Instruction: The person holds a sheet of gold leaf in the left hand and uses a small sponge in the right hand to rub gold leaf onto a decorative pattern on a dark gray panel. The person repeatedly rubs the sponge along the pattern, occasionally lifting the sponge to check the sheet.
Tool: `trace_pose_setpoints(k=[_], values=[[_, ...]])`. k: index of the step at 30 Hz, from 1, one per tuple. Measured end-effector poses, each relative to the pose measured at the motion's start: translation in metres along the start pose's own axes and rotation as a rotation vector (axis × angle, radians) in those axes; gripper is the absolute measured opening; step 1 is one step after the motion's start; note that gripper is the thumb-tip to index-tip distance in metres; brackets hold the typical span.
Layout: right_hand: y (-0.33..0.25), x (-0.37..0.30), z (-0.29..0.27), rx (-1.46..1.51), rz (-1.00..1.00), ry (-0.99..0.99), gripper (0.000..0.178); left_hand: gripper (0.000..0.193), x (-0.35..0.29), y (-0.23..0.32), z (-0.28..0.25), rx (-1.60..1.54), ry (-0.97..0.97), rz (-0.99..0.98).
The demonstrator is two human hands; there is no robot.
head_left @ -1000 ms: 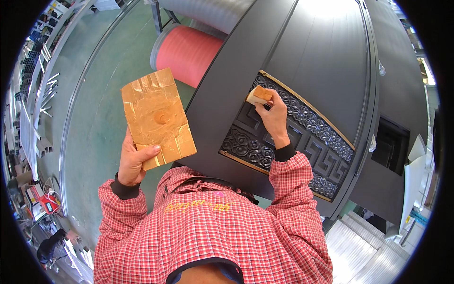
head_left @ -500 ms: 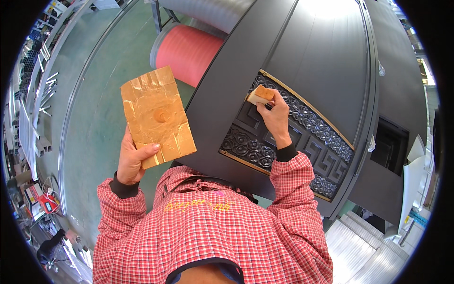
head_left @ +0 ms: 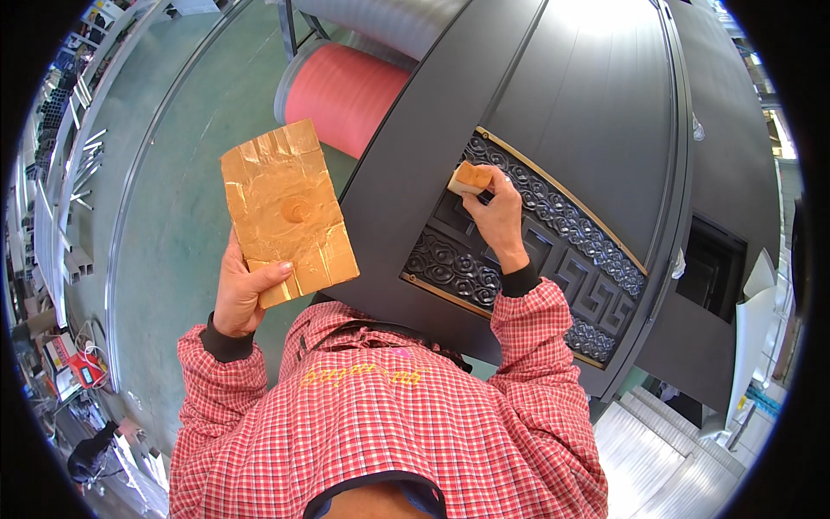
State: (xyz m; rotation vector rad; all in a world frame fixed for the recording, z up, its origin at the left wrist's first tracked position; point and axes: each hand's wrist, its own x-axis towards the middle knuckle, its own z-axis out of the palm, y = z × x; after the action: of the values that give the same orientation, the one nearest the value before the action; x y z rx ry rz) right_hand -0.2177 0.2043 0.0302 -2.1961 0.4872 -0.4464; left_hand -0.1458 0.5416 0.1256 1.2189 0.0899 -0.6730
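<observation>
Two hands are in view, and both are busy. One gold-coated board (head_left: pixel 290 186) is gripped at its bottom edge by the left hand (head_left: pixel 245 285), over at 9 o'clock: the thumb is laid across the front, and the other fingers are mostly hidden behind. The board itself is held up around 10 o'clock, with one round smudge near its middle.

At 2 o'clock, one small pale sponge block (head_left: pixel 471 179), stained orange-brown on one face, is pinched between the thumb and fingertips of the right hand (head_left: pixel 497 212), pretty much closed around it. The sponge is held at the 11 o'clock edge of one carved panel (head_left: pixel 596 290); whether it's actually touching can't be told.

The panel is set into one big dark door (head_left: pixel 588 95). Two bands of curly flowers can be counted on it, with one maze-like strip sandwiched between, and two long edges are trimmed in gold.

Two rolls are parked around 11 to 12 o'clock, one pinkish-red (head_left: pixel 346 99) and one greyish (head_left: pixel 380 26). One red checked smock (head_left: pixel 389 424) is worn, down at 6 o'clock.
</observation>
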Motion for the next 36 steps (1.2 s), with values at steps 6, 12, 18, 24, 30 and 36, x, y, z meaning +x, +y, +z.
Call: trace_pose_setpoints(k=[6,12,18,24,30,36], values=[[-0.007,-0.005,-0.001,-0.041,-0.025,-0.013,0.036,0.075,0.0,0.0,-0.001,-0.002,0.008,-0.001],[-0.013,-0.012,0.0,-0.075,-0.063,-0.014,0.034,0.075,-0.001,-0.001,-0.001,-0.009,0.003,0.003],[-0.015,-0.02,0.002,-0.03,-0.07,-0.013,0.032,0.074,-0.002,0.0,0.0,-0.001,-0.003,0.007],[-0.018,-0.027,0.003,-0.027,-0.083,-0.026,0.033,0.073,-0.003,0.001,0.002,-0.004,-0.01,0.008],[-0.023,-0.033,0.004,-0.023,-0.082,-0.046,0.033,0.072,-0.004,0.0,0.001,-0.006,-0.015,0.015],[-0.027,-0.044,0.006,-0.039,-0.119,-0.053,0.032,0.073,-0.005,0.0,0.0,0.001,-0.013,0.008]])
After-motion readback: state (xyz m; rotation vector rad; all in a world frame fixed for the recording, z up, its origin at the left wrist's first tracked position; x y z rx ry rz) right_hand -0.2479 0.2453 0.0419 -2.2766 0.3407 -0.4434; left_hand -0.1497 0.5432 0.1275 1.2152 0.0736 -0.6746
